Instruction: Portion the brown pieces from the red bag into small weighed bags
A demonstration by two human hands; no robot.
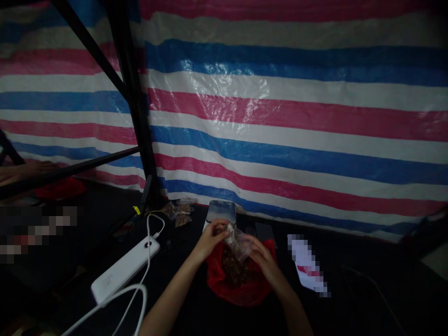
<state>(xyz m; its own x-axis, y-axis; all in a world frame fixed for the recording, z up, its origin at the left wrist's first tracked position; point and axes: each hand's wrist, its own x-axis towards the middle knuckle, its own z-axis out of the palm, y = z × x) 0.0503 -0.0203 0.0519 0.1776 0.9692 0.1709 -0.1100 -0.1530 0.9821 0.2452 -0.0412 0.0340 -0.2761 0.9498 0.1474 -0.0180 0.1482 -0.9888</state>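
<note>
Between my two hands, above a red plastic bag [226,291], is a small clear plastic bag [240,243]. My left hand [213,239] is closed on the small bag's left end, where something pale and shiny shows. My right hand [263,261] has its fingers closed along the bag's right end. Below them the red bag lies spread wide, holding many small brown pieces [235,270] whose kind I cannot make out. Just behind my left hand sits a flat device with a grey top [221,212], perhaps a small scale.
Several filled clear bags [183,215] lie at the back left. A white power bank [122,270] with white cables rests at the left, and a lit phone [308,266] at the right. A black metal frame [135,112] stands before the striped sheet [280,140]. Another person's hand [28,170] shows far left.
</note>
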